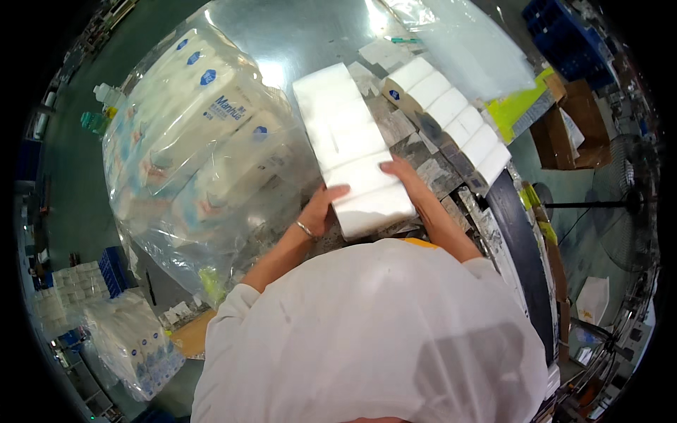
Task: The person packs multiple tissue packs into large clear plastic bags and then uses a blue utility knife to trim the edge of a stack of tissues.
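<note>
A row of white tissue packs lies lengthwise in front of me on the worktable. My left hand presses its left side near the close end, thumb over the top edge. Opposite it, my right hand grips the right side, thumb on top; the undersides of the fingers are hidden. Left of the row sits a large clear plastic bag filled with printed tissue packs. Another row of white packs, with dark printed sides, lies to the right, apart from my hands.
Clear plastic sheets and a green pen lie at the far side of the metal table. A black belt, cardboard box, fan and blue crates stand right. Bagged packs are stacked lower left.
</note>
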### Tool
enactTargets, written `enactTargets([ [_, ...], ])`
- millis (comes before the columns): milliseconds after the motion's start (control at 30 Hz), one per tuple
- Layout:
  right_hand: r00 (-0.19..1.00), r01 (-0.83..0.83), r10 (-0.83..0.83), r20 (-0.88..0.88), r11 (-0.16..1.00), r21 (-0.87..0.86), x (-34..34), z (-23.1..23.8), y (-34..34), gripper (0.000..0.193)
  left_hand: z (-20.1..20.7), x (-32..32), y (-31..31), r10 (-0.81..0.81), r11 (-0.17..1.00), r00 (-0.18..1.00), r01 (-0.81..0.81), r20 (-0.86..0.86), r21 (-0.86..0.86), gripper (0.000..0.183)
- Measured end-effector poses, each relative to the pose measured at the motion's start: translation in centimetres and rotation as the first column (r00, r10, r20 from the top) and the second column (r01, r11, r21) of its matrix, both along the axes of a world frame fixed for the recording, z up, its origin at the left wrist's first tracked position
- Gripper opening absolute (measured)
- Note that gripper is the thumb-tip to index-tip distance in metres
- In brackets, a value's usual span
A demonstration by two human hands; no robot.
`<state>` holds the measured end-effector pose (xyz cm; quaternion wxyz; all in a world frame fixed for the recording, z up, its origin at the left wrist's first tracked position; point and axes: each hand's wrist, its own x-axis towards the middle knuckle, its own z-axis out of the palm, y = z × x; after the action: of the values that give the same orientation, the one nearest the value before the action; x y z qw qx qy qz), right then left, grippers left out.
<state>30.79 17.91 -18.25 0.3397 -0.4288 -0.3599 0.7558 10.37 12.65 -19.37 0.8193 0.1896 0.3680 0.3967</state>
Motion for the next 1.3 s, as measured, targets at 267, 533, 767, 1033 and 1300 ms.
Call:
enactTargets([
  [267, 0.981, -0.031, -0.019, 0.192, 0.968, 0.251, 6.1, 8.7, -4.1, 0.088, 4.2, 4.1, -3.9, -0.043, 0.862, 0.962, 0.173, -0.27, 0.477, 0.093],
  [533, 0.946, 0.16, -0.187, -0.264, 0.98, -0.12, 11.1, 9.5, -10.8, 0.081, 9.7, -2.5, -9.3, 0.769, 0.433, 0.255, 0.466, -0.586, 0.772, 0.055],
  [767, 0.981, 0.056, -0.073, -0.178, 0.993, -0.101, 8.4, 11.1, -15.4, 0.083, 7.3, -14.4, -18.6, 0.901, 0.422, -0.387, 0.669, -0.198, 0.613, 0.049],
  [1033, 0.917, -0.341, 0.307, -0.254, 0.934, -0.105, -0.9, 11.7, -15.5, 0.085, 10.9, -21.1, -20.8, 0.755, 0.453, -0.652, 0.598, 0.071, 0.661, 0.049],
  [1300, 0.666, -0.7, 0.639, -0.384, 0.714, -0.026, -11.0, 10.7, -14.5, 0.09, 16.5, -21.8, -20.8, 0.813, 0.511, -0.408, 0.158, -0.415, 0.845, 0.017],
])
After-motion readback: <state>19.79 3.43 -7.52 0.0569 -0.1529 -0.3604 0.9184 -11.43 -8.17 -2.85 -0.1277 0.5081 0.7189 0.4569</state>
